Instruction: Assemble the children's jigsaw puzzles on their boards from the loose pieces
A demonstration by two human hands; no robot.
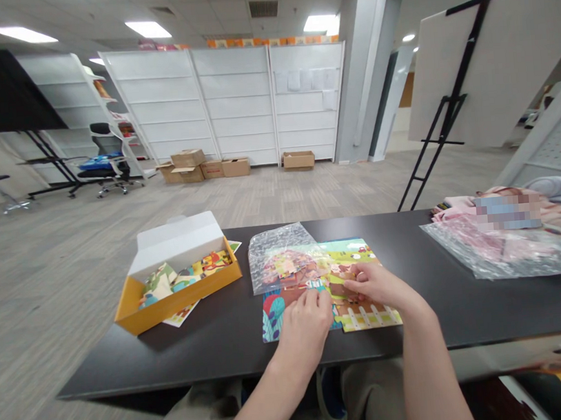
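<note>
A colourful farm-scene jigsaw puzzle (pixel 365 316) lies on the black table, with a white fence along its lower right. My right hand (pixel 378 286) is over the puzzle's right half, thumb and fingers pinched round a small puzzle piece (pixel 344 274) that is partly hidden by the fingers. My left hand (pixel 306 318) rests on the lower left part, its fingers curled down and pressed together; whatever is under the fingertips is hidden. Just beyond that hand, a clear plastic bag (pixel 278 246) with loose puzzle pieces in or under it covers the puzzle's upper left.
An open yellow box (pixel 185 301) holding several puzzle pieces stands to the left, with picture cards (pixel 182 316) partly under it. On the right lie a plastic-wrapped pink bundle (pixel 502 247) and folded cloth (pixel 558 188). The black table's (pixel 214 354) front edge is near my lap.
</note>
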